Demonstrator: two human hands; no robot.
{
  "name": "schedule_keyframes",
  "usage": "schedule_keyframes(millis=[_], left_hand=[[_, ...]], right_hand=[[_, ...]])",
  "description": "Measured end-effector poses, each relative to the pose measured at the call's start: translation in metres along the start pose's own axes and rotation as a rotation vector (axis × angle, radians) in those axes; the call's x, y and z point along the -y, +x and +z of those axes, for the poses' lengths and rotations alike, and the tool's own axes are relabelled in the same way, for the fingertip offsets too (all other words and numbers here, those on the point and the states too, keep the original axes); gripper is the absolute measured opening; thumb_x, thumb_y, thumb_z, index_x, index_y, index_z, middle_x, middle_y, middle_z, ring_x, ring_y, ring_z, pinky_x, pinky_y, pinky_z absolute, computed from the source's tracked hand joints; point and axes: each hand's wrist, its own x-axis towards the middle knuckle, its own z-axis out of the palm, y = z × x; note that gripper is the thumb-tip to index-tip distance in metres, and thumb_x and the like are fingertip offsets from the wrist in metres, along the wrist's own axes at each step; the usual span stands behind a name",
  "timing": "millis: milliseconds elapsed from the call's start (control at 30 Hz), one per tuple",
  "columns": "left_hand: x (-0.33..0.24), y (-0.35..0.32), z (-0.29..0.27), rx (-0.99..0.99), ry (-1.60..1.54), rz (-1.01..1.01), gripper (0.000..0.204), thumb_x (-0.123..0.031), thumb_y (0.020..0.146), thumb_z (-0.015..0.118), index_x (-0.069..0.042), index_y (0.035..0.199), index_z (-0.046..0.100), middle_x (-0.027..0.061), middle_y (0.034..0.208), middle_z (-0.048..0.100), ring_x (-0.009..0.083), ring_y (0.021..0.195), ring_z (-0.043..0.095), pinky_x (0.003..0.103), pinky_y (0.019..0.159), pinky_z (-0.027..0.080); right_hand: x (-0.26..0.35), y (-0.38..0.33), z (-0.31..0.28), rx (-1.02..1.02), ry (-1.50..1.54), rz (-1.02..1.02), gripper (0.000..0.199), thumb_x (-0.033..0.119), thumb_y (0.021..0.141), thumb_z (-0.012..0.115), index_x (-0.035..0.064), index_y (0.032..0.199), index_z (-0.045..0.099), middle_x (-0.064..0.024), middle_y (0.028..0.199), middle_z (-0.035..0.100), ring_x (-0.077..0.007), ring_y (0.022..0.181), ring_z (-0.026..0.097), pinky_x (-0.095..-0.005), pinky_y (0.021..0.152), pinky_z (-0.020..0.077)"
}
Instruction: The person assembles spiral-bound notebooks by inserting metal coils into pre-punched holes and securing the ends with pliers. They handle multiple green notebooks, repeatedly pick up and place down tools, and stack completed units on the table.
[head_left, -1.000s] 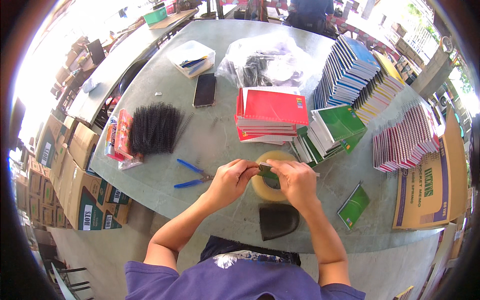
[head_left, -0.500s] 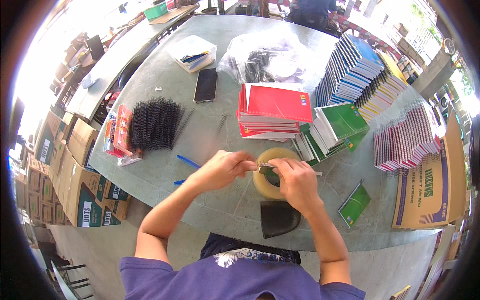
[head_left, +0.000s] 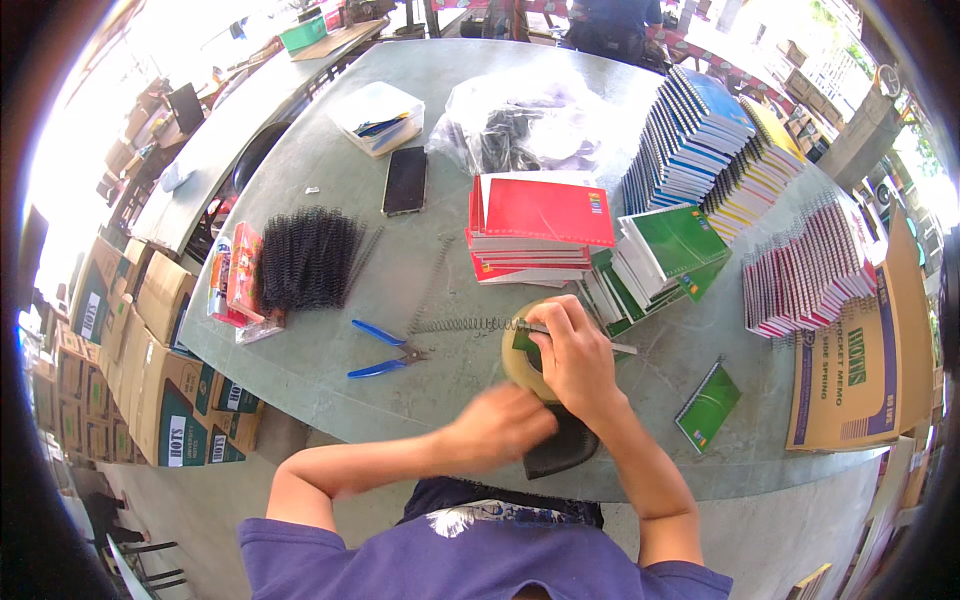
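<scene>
My right hand [head_left: 572, 350] is closed on a small green notebook [head_left: 530, 342], its fingers pinching the upper edge. From that edge a thin black spiral coil [head_left: 470, 325] sticks out to the left. The notebook is over a large yellowish ring that looks like a tape roll [head_left: 515, 372], partly covered by my hands. My left hand [head_left: 497, 428] is lower down, beside a black pad [head_left: 568, 448] at the table edge; motion smears its fingers. Pliers with blue handles [head_left: 375, 369] lie to the left with their jaws towards the coil.
Red notebooks [head_left: 550, 212] are stacked ahead, with loose green notebooks [head_left: 680, 240] beside them. Blue and yellow spiral notebooks stand behind. One green notebook [head_left: 707, 407] lies right, near a cardboard box [head_left: 850, 370]. Black coils [head_left: 310, 255] and a phone [head_left: 405, 181] are at left.
My left hand has moved away from the notebook, down towards the black pad. The coil now shows stretching left from the notebook, and the pliers are uncovered. My right hand keeps its hold.
</scene>
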Motion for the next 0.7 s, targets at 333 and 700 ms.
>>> schedule_keyframes(millis=[333, 700], left_hand=[[-0.019, 0.005, 0.015, 0.028, -0.236, -0.265, 0.042, -0.012, 0.078, 0.067, -0.009, 0.117, 0.051, 0.0142, 0.09, 0.055, 0.034, 0.092, 0.054, 0.042, 0.075, 0.048], [0.012, -0.035, 0.001, 0.215, -0.101, -0.442, 0.034, -0.022, 0.078, 0.069, -0.009, 0.108, 0.06, 0.0146, 0.099, 0.058, 0.0324, 0.089, 0.059, 0.04, 0.076, 0.05]], right_hand=[[-0.056, -0.031, -0.043, 0.03, 0.413, 0.173, 0.028, 0.02, 0.077, 0.071, 0.0085, 0.103, 0.067, -0.0101, 0.087, 0.068, -0.0293, 0.079, 0.065, -0.0353, 0.07, 0.0508], [-0.001, -0.013, -0.032, 0.083, -0.403, 0.088, 0.021, 0.012, 0.078, 0.065, 0.0079, 0.099, 0.065, -0.0072, 0.092, 0.066, -0.0249, 0.09, 0.062, -0.0381, 0.079, 0.0473]])
